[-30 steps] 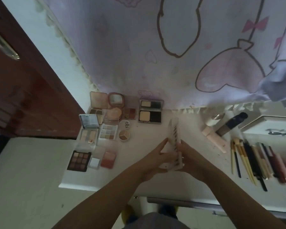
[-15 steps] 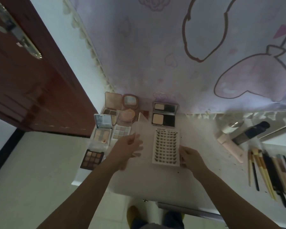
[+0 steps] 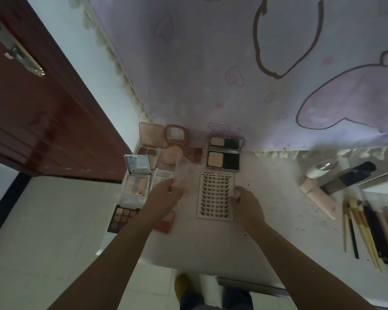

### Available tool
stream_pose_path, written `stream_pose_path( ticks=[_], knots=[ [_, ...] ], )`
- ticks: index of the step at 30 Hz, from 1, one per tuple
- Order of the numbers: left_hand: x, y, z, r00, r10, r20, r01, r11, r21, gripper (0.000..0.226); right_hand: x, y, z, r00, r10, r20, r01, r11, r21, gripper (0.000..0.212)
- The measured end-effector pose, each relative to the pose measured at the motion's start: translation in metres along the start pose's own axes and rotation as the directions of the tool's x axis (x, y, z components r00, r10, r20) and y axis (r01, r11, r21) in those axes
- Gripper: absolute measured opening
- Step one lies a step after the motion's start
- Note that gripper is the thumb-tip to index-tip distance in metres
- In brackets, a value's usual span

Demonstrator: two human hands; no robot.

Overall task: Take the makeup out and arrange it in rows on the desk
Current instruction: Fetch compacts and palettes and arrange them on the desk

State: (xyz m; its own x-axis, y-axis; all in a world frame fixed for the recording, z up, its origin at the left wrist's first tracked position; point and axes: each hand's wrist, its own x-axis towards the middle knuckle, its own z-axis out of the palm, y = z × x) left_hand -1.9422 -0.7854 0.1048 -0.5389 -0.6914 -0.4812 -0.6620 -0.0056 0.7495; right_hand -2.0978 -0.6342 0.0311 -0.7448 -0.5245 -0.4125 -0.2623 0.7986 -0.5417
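The lash card lies flat on the desk, just near of the black compact. The right hand pinches the card's right edge with curled fingers. The left hand grips a clear lid, tilted up just left of the card, over the open palettes grouped at the desk's far left. A row of brushes lies at the right, near a pink tube.
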Motion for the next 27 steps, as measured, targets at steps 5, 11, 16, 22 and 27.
stream_pose_path(
  ticks=[5,11,16,22,27],
  knots=[
    [0.002,0.003,-0.003,0.998,0.028,-0.062,-0.022,0.995,0.093,0.014,-0.001,0.0,-0.002,1.0,0.003,0.029,-0.003,1.0,0.003,0.041],
    [0.006,0.014,-0.006,0.989,-0.017,-0.146,0.047,0.978,0.202,0.024,-0.003,0.005,-0.007,0.998,0.0,0.071,-0.001,1.0,0.012,0.044],
    [0.005,0.014,-0.006,0.981,0.005,-0.193,0.045,0.966,0.254,0.039,-0.002,0.008,-0.009,0.995,0.01,0.097,-0.013,1.0,0.028,0.044],
    [-0.008,0.035,0.028,0.885,0.377,-0.273,-0.277,0.898,0.341,0.046,-0.001,0.025,-0.04,1.0,-0.023,-0.001,0.023,0.999,0.024,0.037],
    [-0.008,0.067,0.13,0.897,0.404,0.18,-0.438,0.869,0.229,0.035,-0.003,0.084,-0.106,0.98,-0.052,-0.19,0.032,0.994,-0.106,0.025]
  ],
)
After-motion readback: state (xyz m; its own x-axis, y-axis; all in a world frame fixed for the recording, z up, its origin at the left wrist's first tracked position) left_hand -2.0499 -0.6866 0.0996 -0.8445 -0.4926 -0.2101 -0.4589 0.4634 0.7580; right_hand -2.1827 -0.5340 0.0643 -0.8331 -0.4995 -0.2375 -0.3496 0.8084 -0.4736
